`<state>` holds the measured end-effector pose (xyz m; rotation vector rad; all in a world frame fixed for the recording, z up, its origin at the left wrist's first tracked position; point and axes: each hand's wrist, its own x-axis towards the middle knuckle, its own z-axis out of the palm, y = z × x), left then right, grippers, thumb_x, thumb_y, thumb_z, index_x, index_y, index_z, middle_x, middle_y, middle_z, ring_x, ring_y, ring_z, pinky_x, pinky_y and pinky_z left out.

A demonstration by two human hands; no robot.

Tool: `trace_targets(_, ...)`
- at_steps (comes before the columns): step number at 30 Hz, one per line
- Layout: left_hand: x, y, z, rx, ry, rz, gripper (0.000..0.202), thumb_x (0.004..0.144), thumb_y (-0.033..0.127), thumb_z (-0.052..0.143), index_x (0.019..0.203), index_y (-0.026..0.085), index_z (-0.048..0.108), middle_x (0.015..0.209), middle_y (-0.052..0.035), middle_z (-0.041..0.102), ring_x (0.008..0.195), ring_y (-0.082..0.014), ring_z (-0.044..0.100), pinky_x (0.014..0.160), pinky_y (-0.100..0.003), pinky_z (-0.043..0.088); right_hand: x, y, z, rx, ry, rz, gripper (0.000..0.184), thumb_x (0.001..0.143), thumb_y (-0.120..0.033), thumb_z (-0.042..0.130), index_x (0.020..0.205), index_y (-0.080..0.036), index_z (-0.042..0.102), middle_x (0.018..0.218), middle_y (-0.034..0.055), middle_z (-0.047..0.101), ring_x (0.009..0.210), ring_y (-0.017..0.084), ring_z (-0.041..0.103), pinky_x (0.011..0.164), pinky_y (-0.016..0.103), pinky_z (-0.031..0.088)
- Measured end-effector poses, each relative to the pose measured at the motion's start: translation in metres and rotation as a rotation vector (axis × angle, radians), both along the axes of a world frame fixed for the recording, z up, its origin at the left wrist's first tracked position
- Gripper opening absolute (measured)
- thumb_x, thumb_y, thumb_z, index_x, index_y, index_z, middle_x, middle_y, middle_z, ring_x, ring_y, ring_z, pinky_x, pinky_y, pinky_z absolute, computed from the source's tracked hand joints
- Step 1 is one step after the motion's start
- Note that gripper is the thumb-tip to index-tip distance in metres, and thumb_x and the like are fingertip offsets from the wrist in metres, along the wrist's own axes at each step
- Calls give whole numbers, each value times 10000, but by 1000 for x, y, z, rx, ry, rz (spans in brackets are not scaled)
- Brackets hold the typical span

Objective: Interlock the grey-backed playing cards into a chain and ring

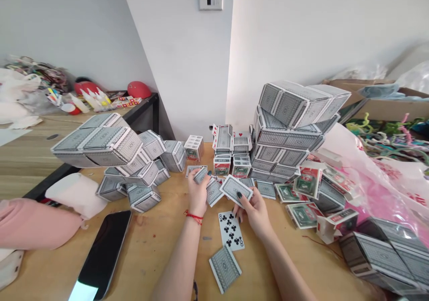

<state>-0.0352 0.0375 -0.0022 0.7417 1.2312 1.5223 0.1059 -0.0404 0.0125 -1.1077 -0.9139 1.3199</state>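
Note:
My left hand [198, 190] is closed on a grey-backed playing card [201, 174], pinched under the thumb. Between the hands is another grey-backed card [214, 191]; whether the left fingers touch it I cannot tell. A face-down card [236, 189] is pinched between the thumb and fingers of my right hand [254, 211]. Just below that hand an eight of clubs [231, 232] lies face up, its top corner close to the right fingertips. Nearer to me rests a grey-backed card with folded edges [225, 267].
Stacked blocks built of cards stand at left [107, 142] and right [288, 131]. Green-and-red card boxes [304, 215] lie at right, beside more card blocks [382, 256]. A black phone [104, 252] lies front left, near a white roll [77, 194] and pink cloth [36, 225].

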Motion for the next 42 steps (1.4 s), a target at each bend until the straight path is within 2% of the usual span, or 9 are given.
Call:
trace_targets(2,0,0,0,3,3,89,417,634,230,643,994,193,435,870,-24,562,697,-107,582,636,-243,477,-4,-2,3,0,20,56,316,758,-464,536,794,-232,323,508,-65,568,313,97,461,331,201,344)
trace_targets(6,-3,3,0,14,22,273,415,624,209,665,965,178,431,851,-19,553,720,-103,578,651,-235,472,-4,-2,2,5,28,77,305,771,-452,525,812,-230,320,547,-48,593,326,98,480,346,208,363)
trace_targets(9,-6,5,-3,7,11,354,400,640,219,659,951,175,411,816,-6,539,694,-96,570,642,-244,473,-4,-2,2,-6,17,86,321,764,-469,529,822,-228,325,551,-38,596,331,103,484,344,211,360)
trace_targets(14,-4,6,-8,12,22,375,409,652,233,655,956,178,386,798,8,520,667,-87,559,619,-235,465,-7,-3,-2,-29,-1,123,345,752,-500,527,824,-228,328,553,-34,604,312,104,479,320,205,326)
trace_targets(20,0,3,-6,40,83,425,407,669,239,644,970,179,377,837,-3,508,709,-92,554,640,-232,456,-6,1,-10,-50,6,126,365,735,-506,536,833,-222,329,539,-43,601,309,110,494,309,197,309)
trace_targets(28,-1,1,-2,55,114,482,420,676,253,645,975,184,359,880,-15,511,743,-95,560,664,-232,457,-6,0,-6,-14,63,125,298,780,-448,508,840,-218,329,566,-33,616,340,107,507,348,210,349)
trace_targets(33,0,0,0,76,164,495,422,672,272,652,964,180,362,884,-20,512,745,-97,561,682,-239,458,-7,1,-9,-30,44,147,340,760,-477,518,845,-219,313,549,-40,611,315,113,499,325,208,331)
trace_targets(42,0,0,-2,67,194,579,412,662,265,656,951,174,377,872,-20,511,744,-107,570,668,-252,475,-9,0,-12,-61,20,301,353,770,-504,488,852,-221,293,537,-29,628,320,120,512,337,207,348)
